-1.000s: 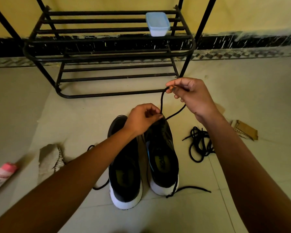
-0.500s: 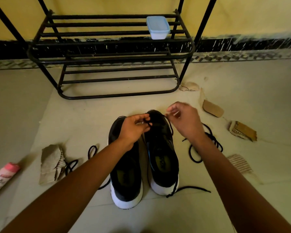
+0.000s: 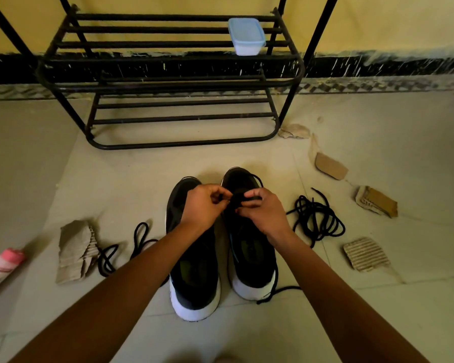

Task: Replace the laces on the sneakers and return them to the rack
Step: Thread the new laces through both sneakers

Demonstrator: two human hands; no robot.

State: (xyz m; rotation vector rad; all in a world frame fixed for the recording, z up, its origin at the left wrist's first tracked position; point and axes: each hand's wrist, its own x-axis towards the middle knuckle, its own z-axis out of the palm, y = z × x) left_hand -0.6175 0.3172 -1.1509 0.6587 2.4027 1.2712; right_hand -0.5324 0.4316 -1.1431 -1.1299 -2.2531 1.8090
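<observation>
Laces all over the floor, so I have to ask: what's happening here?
A person is lacing black sneakers on the floor. The left hand and right hand both pinch a black lace on the right-hand sneaker. Loose laces lie coiled on either side. The rack behind shows only a plastic container, no sneakers yet.

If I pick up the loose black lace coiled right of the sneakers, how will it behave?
The loose lace is probably floppy: it lies in slack, overlapping loops. Lifted at one point, the loops would likely hang and may tangle, since they cross. It looks thin, so probably very light; a push would likely just drag it over the floor.
</observation>
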